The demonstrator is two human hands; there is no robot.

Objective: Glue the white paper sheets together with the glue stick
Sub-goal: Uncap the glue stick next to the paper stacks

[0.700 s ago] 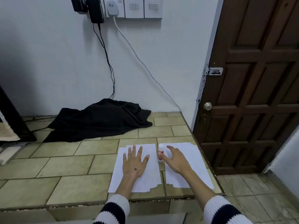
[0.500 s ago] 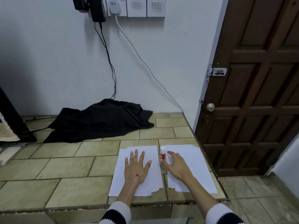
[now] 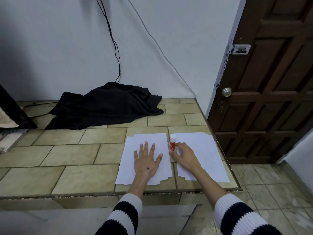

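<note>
The right hand has just closed its fingers around the glue stick standing between two paper stacks; the left hand lies released, flat on the left stack. Gluing can begin.

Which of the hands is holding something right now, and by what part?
The right hand pinches the upright glue stick low on its red body. The left hand holds nothing; it lies flat on the left paper stack.
</note>
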